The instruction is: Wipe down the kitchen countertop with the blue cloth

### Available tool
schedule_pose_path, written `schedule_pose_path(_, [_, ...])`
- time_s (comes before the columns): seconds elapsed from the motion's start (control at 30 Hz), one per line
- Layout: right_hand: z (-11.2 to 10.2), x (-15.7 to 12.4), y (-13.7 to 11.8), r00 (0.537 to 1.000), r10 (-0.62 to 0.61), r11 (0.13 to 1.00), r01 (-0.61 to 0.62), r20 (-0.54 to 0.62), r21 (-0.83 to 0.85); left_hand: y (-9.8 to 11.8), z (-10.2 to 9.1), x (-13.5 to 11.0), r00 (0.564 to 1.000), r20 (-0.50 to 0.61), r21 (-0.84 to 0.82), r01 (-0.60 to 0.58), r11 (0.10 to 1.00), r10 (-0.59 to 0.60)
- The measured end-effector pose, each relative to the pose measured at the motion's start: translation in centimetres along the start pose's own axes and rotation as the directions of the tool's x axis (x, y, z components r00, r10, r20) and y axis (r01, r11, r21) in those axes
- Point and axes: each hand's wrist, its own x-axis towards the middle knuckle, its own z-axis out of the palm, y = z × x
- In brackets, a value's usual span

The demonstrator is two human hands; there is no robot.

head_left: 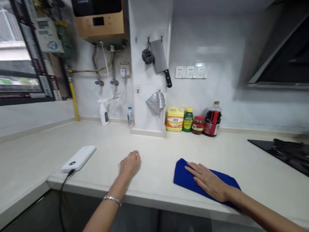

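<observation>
A folded blue cloth lies on the white countertop near its front edge. My right hand rests flat on top of the cloth with its fingers stretched out, covering the middle of it. To the left, my left hand sits on the bare counter, its fingers curled in and nothing visible in them. A silver bracelet circles my left wrist. The white power bank, with a black cable plugged in, lies farther left of that hand.
Along the back wall stand a white spray bottle, a small clear bottle, a yellow jug, a green bottle, a red-lidded jar and a dark sauce bottle. A cleaver hangs above. The black stove is at right.
</observation>
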Motion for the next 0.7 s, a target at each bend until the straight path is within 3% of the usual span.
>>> schedule_pose_path(0.17, [-0.2, -5.3, 8.7, 0.961, 0.236, 0.967, -0.247, -0.146, -0.061, 0.2, 0.1, 0.2, 1.000, 0.014, 0.064, -0.018, 0.998, 0.017])
schedule_pose_path(0.3, [-0.5, -6.4, 15.4, 0.866, 0.439, 0.865, -0.479, -0.239, -0.148, 0.0, 0.3, 0.7, 0.999, 0.041, 0.108, -0.039, 0.993, 0.035])
schedule_pose_path(0.37, [-0.9, -5.7, 17.4, 0.796, 0.536, 0.791, -0.590, -0.280, -0.164, -0.1, 0.4, 1.2, 0.997, 0.067, 0.122, -0.033, 0.992, 0.025])
schedule_pose_path(0.5, [-2.5, -2.6, 19.0, 0.606, 0.734, 0.602, -0.790, -0.306, -0.120, -0.2, 0.5, 2.0, 0.992, 0.127, 0.095, -0.015, 0.995, 0.003])
schedule_pose_path(0.7, [-3.9, 4.7, 20.1, 0.380, 0.868, 0.384, -0.922, -0.320, -0.053, 0.1, 0.3, 2.5, 0.982, 0.184, 0.113, 0.010, 0.994, -0.031])
